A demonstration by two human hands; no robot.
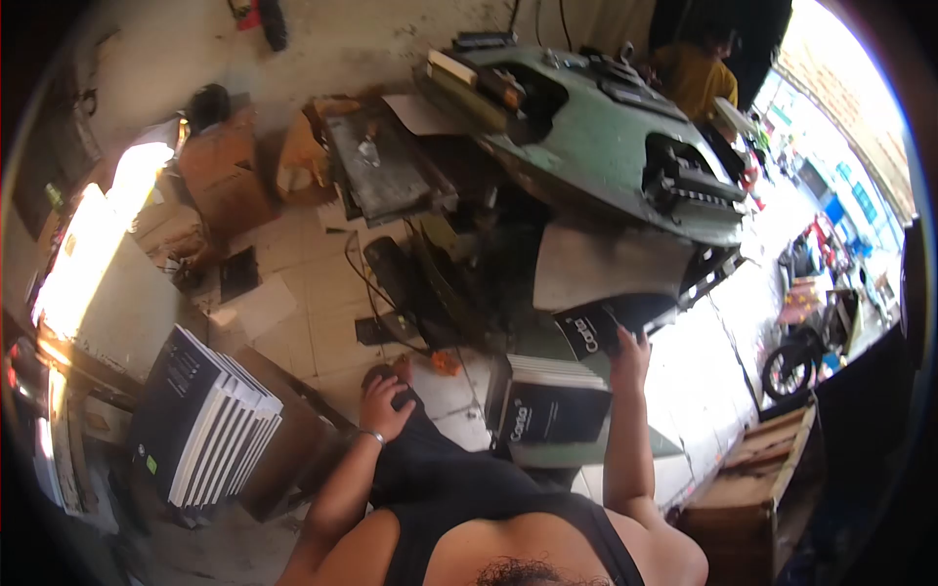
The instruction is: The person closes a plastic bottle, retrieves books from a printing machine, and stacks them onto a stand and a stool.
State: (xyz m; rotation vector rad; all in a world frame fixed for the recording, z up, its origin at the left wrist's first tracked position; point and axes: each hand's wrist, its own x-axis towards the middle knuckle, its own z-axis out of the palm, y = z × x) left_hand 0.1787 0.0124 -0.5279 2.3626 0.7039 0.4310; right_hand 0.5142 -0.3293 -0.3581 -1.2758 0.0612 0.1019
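Note:
In my right hand (632, 354) is a black-covered book (584, 330) with "Carto"-like white lettering, gripped at its edge in front of the green machine. Below it stands a stack of similar books (557, 415), white page edges up, beside my legs. My left hand (387, 406) lies over my dark-clothed knee with its fingers apart, and I see nothing held in it. Further left, another stack of black-covered books (200, 430) leans on a brown box.
A large green machine (596, 146) fills the far side, a pale sheet (606, 264) hanging at its front. A wooden crate (752, 459) is at the right. Cardboard boxes (225, 176) stand at the back left. A person in a yellow top (696, 80) is behind the machine.

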